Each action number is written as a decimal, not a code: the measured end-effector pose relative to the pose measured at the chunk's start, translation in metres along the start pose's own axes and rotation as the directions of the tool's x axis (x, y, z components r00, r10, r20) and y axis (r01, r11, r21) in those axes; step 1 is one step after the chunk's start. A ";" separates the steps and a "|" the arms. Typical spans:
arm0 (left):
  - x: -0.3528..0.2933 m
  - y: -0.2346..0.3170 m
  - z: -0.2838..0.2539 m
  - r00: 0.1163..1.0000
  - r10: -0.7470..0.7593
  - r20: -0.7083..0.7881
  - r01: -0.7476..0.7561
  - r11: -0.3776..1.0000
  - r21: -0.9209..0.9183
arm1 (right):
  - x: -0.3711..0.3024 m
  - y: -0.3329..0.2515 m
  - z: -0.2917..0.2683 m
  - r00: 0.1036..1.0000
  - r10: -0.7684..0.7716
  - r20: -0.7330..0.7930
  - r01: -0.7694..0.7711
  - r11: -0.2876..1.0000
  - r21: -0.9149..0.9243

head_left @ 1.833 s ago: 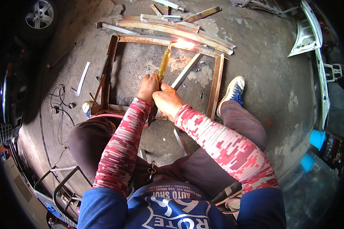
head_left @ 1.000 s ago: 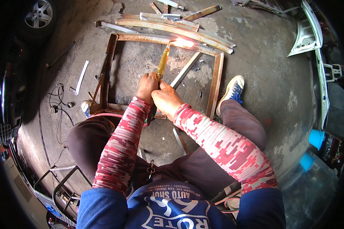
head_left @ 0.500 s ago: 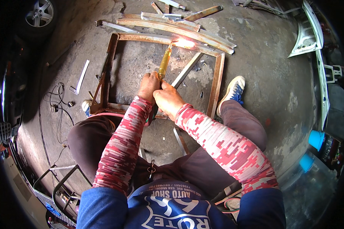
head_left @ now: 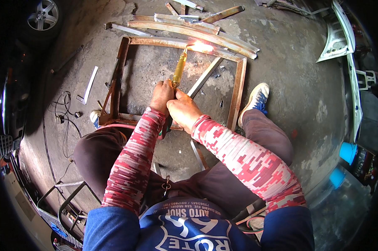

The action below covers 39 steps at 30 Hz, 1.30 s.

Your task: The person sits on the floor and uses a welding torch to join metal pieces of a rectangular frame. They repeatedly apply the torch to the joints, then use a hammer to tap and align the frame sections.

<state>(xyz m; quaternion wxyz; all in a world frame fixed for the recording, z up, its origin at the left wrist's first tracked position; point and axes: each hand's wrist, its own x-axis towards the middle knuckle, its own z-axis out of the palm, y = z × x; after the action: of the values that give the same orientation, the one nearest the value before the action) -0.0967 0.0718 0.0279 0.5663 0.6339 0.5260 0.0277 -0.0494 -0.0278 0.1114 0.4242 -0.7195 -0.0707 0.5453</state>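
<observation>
Both hands are closed around a brass-coloured gas torch [head_left: 179, 69], my left hand [head_left: 161, 97] beside and slightly ahead of my right hand [head_left: 184, 109]. The torch points away from me, its narrow tip at the far bar of a rusty metal frame [head_left: 239, 90]. A bright flame [head_left: 202, 47] spreads to the right along that bar and hides the metal under it. The frame lies between my feet, near side close to my knees. A red hose [head_left: 118, 125] shows below my left hand; where it joins the torch is hidden.
Several rusty metal bars [head_left: 189, 31] lie just beyond the frame. A diagonal bar [head_left: 205, 77] crosses inside it. Black cable [head_left: 64, 108] and a pale strip [head_left: 90, 85] lie at left. My shoe [head_left: 256, 100] stands beside the frame's right side. A white panel [head_left: 339, 37] stands far right.
The torch and both hands have shifted very slightly left. The flame stays on the far bar of the frame, and the grip is the same.
</observation>
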 end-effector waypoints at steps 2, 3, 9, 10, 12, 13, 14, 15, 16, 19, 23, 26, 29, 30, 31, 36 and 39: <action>0.000 0.002 -0.001 0.999 -0.038 0.011 0.038 0.999 -0.007 | 0.005 0.004 0.001 0.999 -0.032 -0.004 0.032 0.999 -0.019; 0.000 0.003 -0.002 0.998 -0.066 0.008 0.066 0.998 0.006 | 0.008 0.006 0.001 0.999 -0.045 -0.006 0.044 0.999 -0.028; -0.002 0.006 -0.001 1.000 -0.021 0.019 0.021 1.000 -0.008 | 0.017 0.016 0.002 0.998 -0.059 -0.009 0.059 0.997 -0.057; -0.002 0.006 -0.001 0.999 -0.034 0.018 0.034 0.999 -0.008 | 0.017 0.017 0.002 0.998 -0.057 -0.015 0.056 0.996 -0.063; -0.001 0.007 -0.002 0.998 -0.060 0.015 0.060 0.998 -0.009 | 0.017 0.016 0.003 0.998 -0.056 -0.020 0.054 0.996 -0.069; -0.001 0.006 -0.002 0.996 -0.080 0.025 0.081 0.996 -0.039 | 0.017 0.015 0.002 0.998 -0.058 -0.020 0.056 0.996 -0.068; 0.000 0.005 -0.003 0.994 -0.100 0.036 0.102 0.992 -0.068 | 0.016 0.014 0.002 0.998 -0.054 -0.021 0.053 0.997 -0.061; 0.000 0.004 -0.003 0.994 -0.104 0.033 0.106 0.990 -0.096 | 0.015 0.013 0.002 0.998 -0.051 -0.022 0.049 0.997 -0.055; 0.000 0.002 -0.002 1.000 0.010 0.024 -0.011 0.998 0.054 | 0.013 0.011 0.001 0.999 -0.042 -0.022 0.041 0.998 -0.043; 0.001 -0.005 -0.002 0.950 0.307 0.052 -0.302 0.869 0.392 | 0.008 0.005 0.002 1.000 -0.011 -0.028 0.011 1.000 0.004; 0.006 -0.009 -0.003 0.949 0.306 0.071 -0.309 0.865 0.394 | 0.002 -0.003 0.001 0.999 0.006 -0.032 -0.006 1.000 0.000; 0.007 -0.007 -0.002 0.959 0.273 0.082 -0.283 0.874 0.395 | 0.000 -0.007 0.001 0.999 0.003 -0.041 -0.005 0.999 -0.042; 0.007 -0.002 0.003 0.999 0.045 0.013 -0.046 0.996 0.075 | -0.002 -0.008 -0.001 0.997 0.066 -0.026 -0.066 0.998 0.008; 0.007 0.000 0.003 1.000 -0.011 0.009 0.011 1.000 0.000 | -0.001 -0.008 -0.001 0.998 0.057 -0.024 -0.057 0.998 0.004; 0.007 0.001 0.004 0.998 -0.068 0.004 0.068 0.995 -0.075 | -0.001 -0.007 -0.001 0.999 0.049 -0.021 -0.049 0.999 0.000; 0.002 -0.001 -0.003 0.950 0.302 0.083 -0.300 0.800 0.520 | 0.006 -0.001 0.001 1.000 -0.012 -0.024 0.011 0.999 -0.052; 0.001 -0.002 -0.005 0.945 0.316 0.089 -0.315 0.796 0.517 | 0.009 0.001 0.002 0.999 -0.037 -0.030 0.035 0.997 -0.062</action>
<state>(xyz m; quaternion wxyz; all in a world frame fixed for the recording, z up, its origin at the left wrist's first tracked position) -0.1009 0.0753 0.0273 0.3587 0.8425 0.4012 -0.0222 -0.0483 -0.0220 0.1045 0.4125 -0.7393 -0.0939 0.5238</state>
